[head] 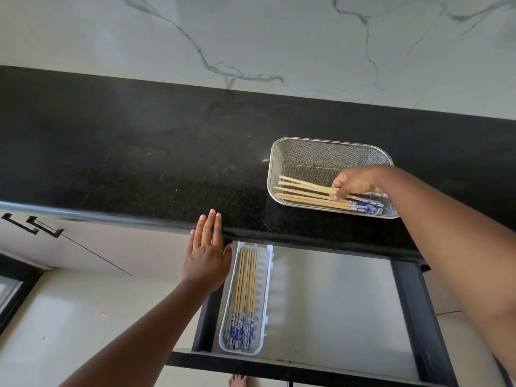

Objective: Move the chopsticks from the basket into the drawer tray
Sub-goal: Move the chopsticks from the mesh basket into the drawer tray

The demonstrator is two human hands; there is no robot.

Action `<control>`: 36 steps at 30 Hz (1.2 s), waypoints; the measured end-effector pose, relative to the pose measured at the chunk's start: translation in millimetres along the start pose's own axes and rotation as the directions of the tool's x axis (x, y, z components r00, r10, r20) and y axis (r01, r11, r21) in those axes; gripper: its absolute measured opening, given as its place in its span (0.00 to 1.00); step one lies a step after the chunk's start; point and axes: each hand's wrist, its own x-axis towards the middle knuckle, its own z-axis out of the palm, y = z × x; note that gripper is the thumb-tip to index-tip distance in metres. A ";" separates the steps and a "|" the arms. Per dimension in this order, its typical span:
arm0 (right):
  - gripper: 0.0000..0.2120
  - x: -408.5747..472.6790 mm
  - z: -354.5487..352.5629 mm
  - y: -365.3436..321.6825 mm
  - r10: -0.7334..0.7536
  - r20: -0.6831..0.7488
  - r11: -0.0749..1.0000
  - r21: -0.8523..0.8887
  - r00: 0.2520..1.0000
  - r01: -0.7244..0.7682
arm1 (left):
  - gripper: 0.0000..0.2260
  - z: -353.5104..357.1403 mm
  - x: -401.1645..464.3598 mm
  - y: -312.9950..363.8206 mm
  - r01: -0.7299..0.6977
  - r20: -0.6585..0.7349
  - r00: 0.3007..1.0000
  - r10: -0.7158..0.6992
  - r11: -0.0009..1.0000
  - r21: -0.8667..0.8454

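A steel mesh basket [293, 152] stands on the black counter at the right. Several wooden chopsticks [307, 195] with blue-and-white patterned ends lie along its near side. My right hand [353, 184] reaches into the basket, its fingers curled onto the chopsticks near their patterned ends. Below the counter a drawer [335, 303] stands pulled out. A white slotted tray [265, 289] lies along the drawer's left side with several chopsticks [245, 280] in it, patterned ends toward me. My left hand [205, 255] is flat with fingers together, resting at the counter edge just left of the tray.
The black stone counter [139, 149] runs across the view under a white marble wall. The drawer's grey floor to the right of the tray holds nothing else. Cupboard doors with black handles [33, 226] are at the left. A bare foot [237, 381] shows below the drawer front.
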 end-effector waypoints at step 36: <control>0.19 -34.7 244.6 -65.2 0.074 0.394 0.760 0.573 0.916 -0.307 | 0.29 -7.0 16.2 17.4 -0.212 0.077 0.974 0.212 0.977 -0.008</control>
